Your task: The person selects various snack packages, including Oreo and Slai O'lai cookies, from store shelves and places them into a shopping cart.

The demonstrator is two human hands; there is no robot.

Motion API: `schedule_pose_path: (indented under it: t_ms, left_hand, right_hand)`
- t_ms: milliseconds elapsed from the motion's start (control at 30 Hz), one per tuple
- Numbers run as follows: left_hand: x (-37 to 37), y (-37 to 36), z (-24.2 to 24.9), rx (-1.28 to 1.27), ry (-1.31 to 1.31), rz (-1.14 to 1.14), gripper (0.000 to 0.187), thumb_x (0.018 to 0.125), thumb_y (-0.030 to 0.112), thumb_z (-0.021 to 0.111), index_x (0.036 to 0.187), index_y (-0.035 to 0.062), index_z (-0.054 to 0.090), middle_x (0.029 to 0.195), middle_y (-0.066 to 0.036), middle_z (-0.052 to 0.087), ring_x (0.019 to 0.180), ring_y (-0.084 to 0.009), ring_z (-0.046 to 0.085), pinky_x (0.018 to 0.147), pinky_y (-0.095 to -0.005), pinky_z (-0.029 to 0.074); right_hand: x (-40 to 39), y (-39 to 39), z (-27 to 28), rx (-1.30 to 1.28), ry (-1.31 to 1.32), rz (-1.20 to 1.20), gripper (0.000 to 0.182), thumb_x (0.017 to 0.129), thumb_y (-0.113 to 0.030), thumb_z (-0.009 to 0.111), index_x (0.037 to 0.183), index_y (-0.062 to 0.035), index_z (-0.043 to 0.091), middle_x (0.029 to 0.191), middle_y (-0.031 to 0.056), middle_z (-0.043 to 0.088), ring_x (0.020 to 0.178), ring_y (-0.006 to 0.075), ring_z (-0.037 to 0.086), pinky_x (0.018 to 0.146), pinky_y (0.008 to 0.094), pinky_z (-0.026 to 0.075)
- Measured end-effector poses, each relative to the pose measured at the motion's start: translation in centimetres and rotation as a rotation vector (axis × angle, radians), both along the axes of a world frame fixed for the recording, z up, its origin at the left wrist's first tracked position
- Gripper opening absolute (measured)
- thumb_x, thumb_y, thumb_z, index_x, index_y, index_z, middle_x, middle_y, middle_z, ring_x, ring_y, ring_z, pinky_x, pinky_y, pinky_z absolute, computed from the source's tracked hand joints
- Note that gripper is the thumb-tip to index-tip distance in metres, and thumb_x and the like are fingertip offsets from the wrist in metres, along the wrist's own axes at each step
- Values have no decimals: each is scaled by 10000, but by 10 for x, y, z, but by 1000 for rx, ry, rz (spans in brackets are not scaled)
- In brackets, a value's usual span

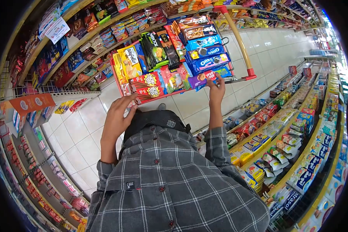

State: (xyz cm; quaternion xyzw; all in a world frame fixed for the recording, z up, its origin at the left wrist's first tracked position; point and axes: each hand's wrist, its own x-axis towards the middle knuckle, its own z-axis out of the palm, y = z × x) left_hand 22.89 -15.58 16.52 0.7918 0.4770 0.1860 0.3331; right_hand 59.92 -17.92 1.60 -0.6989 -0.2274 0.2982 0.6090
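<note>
A red-rimmed shopping cart stands before me, filled with packed rows of snacks. My right hand pinches a purple snack packet at the cart's near right corner. Close to it lie several blue Oreo packs. My left hand rests at the near left corner, fingers stretched and thumb apart, beside the red Choki Choki stick pack. Also in the cart are a yellow Wafello pack, a black-and-green Nextar pack and brown Nextar packs.
The cart's tan handle with red ends is on the right. Snack shelves run along the far side, with more stocked shelves on the right and a rack at lower left. Pale floor tiles lie between.
</note>
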Motion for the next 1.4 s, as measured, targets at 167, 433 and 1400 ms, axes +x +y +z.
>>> schedule_pose_path:
  t_ms: [167, 433, 1400]
  left_hand:
    - [-2, -6, -2, -48, 9, 45, 357, 887, 176, 599, 1225, 64, 585, 1135, -162, 626, 1073, -345, 565, 948, -405, 417]
    - [-14, -11, -8, -100, 23, 63, 380, 887, 187, 599, 1249, 77, 575, 1141, -173, 622, 1078, -351, 561, 948, -409, 418]
    - [-277, 161, -69, 117, -159, 314, 279, 879, 162, 607, 1126, 33, 623, 1034, -170, 645, 987, -325, 600, 912, -377, 437]
  right_hand:
    - [6, 8, 5, -291, -369, 69, 513, 793, -88, 712, 1260, 26, 533, 1278, 242, 439, 956, 270, 617, 829, 352, 502]
    - [2, 2, -4, -479, -880, 93, 567, 843, -268, 631, 1299, 41, 497, 1417, 281, 341, 1220, 440, 399, 1008, 488, 366]
    - [-251, -112, -113, -409, -542, -291, 347, 976, -224, 451, 843, 60, 600, 872, 254, 630, 829, 355, 618, 749, 416, 464]
